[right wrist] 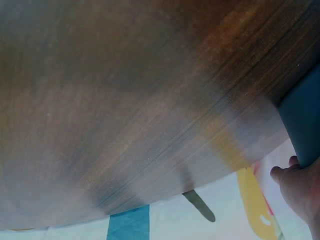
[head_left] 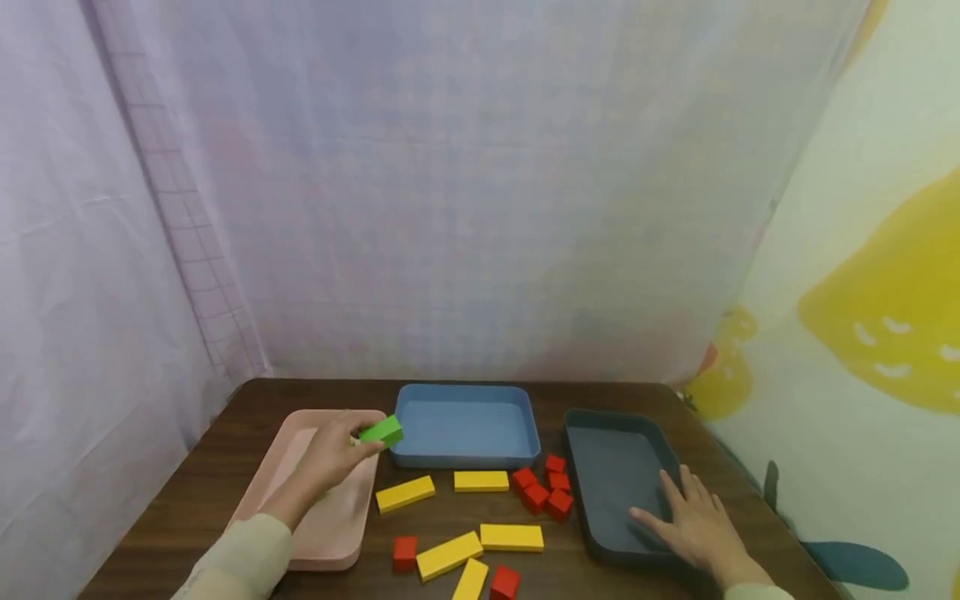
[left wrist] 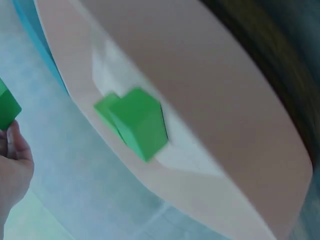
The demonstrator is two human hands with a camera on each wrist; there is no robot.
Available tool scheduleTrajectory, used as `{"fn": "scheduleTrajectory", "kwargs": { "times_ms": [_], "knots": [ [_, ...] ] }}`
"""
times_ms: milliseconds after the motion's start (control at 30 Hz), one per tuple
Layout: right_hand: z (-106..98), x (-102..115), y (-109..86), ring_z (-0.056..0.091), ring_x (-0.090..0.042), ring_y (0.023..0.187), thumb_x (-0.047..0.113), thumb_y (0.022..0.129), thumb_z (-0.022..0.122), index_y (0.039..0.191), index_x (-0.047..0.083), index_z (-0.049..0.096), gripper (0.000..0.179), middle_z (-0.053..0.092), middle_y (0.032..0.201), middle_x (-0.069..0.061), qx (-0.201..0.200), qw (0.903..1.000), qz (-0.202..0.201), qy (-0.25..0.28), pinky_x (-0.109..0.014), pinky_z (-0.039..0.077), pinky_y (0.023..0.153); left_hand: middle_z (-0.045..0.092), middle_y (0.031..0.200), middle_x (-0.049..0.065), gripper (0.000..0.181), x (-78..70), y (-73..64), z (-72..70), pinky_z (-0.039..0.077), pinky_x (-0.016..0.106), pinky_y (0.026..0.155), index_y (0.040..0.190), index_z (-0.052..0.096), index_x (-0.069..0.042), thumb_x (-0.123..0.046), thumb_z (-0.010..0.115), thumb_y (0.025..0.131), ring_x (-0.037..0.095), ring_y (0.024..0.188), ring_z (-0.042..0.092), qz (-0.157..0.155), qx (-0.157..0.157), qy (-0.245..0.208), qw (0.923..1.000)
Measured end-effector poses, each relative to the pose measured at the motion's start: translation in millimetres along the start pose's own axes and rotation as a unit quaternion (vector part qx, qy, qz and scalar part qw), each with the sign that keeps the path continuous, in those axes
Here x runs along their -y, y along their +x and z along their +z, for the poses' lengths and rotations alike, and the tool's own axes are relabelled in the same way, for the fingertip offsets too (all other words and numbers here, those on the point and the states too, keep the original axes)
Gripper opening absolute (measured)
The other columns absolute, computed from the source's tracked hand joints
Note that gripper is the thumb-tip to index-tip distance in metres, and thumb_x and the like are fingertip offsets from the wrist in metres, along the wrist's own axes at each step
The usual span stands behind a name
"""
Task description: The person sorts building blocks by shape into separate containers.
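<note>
My left hand (head_left: 333, 454) pinches a green block (head_left: 384, 431) between thumb and fingers, above the right side of the pink tray (head_left: 347, 554). The same green block (left wrist: 7, 106) shows at the left edge of the left wrist view. Inside the pink tray, green blocks (left wrist: 141, 122) lie close together; in the head view the hand and arm hide them. My right hand (head_left: 697, 521) is spread with straight fingers over the right rim of the dark grey tray (head_left: 618, 467). Nothing is in its grasp.
A blue tray (head_left: 465, 425) stands at the back middle. Several yellow blocks (head_left: 450, 556) lie across the wooden table (head_left: 202, 500). Red cubes (head_left: 536, 497) cluster left of the grey tray, with one red cube (head_left: 405, 552) and another red cube (head_left: 505, 582) nearer the front.
</note>
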State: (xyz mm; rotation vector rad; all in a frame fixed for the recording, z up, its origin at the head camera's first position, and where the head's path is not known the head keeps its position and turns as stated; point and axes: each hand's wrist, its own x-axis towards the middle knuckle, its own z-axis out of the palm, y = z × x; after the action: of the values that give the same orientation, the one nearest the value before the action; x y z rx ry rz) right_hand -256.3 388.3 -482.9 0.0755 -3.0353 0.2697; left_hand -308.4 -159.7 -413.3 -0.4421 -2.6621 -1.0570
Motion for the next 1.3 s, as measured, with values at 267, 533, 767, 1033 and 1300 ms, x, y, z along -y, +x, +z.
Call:
{"fn": "scheduleTrajectory", "kwargs": {
  "times_ms": [267, 533, 767, 1033, 1300],
  "knots": [
    [-4, 7, 9.4, 0.021, -0.063, 0.134, 0.071, 0.091, 0.048, 0.147, -0.009, 0.035, 0.099, 0.017, 0.149, -0.046, -0.016, 0.9997, -0.013, -0.01, -0.077, 0.018, 0.103, 0.063, 0.114, 0.019, 0.041, 29.9, 2.0, -38.9, 0.051, 0.048, 0.08, 0.123, 0.066, 0.003, -0.024, 0.072, 0.093, 0.032, 0.096, 0.06, -0.059, -0.038, 0.068, 0.9952],
    [-4, 3, 6.5, 0.02, -0.064, 0.133, 0.071, 0.091, 0.048, 0.148, -0.01, 0.034, 0.1, 0.016, 0.149, -0.046, -0.009, 0.9997, -0.018, -0.01, -0.077, 0.018, 0.102, 0.067, 0.094, 0.011, 0.02, 54.3, -6.8, -34.3, 0.049, 0.042, 0.071, 0.104, 0.072, -0.002, -0.014, 0.075, 0.088, 0.024, 0.079, 0.06, -0.075, -0.033, 0.065, 0.9946],
    [-6, 1, 3.1, 0.02, -0.064, 0.133, 0.069, 0.092, 0.05, 0.148, -0.01, 0.033, 0.098, 0.016, 0.149, -0.046, -0.01, 0.9998, -0.018, -0.007, -0.078, 0.017, 0.102, 0.064, 0.086, 0.007, 0.026, 56.5, -11.1, -16.8, 0.048, 0.033, 0.064, 0.105, 0.071, 0.003, -0.016, 0.073, 0.089, 0.016, 0.069, 0.056, -0.092, 0.004, 0.096, 0.9911],
    [-5, 1, 1.2, 0.016, -0.064, 0.135, 0.07, 0.092, 0.049, 0.149, -0.01, 0.03, 0.1, 0.012, 0.15, -0.046, 0.008, 0.9999, -0.008, 0.007, -0.077, 0.014, 0.103, 0.063, 0.091, 0.012, 0.031, 45.9, -16.1, -4.8, 0.048, 0.043, 0.074, 0.108, 0.071, 0.005, -0.015, 0.075, 0.085, 0.023, 0.08, 0.055, -0.09, -0.017, 0.111, 0.9896],
    [-3, -3, 4.4, 0.015, -0.064, 0.135, 0.072, 0.091, 0.047, 0.149, -0.01, 0.03, 0.102, 0.012, 0.15, -0.046, 0.008, 0.9999, -0.007, 0.004, -0.078, 0.013, 0.103, 0.062, 0.09, 0.014, 0.038, 42.2, -16.5, 3.7, 0.05, 0.047, 0.076, 0.109, 0.069, 0.009, -0.019, 0.076, 0.085, 0.025, 0.08, 0.056, -0.092, -0.012, 0.121, 0.9883]
  ]
}}
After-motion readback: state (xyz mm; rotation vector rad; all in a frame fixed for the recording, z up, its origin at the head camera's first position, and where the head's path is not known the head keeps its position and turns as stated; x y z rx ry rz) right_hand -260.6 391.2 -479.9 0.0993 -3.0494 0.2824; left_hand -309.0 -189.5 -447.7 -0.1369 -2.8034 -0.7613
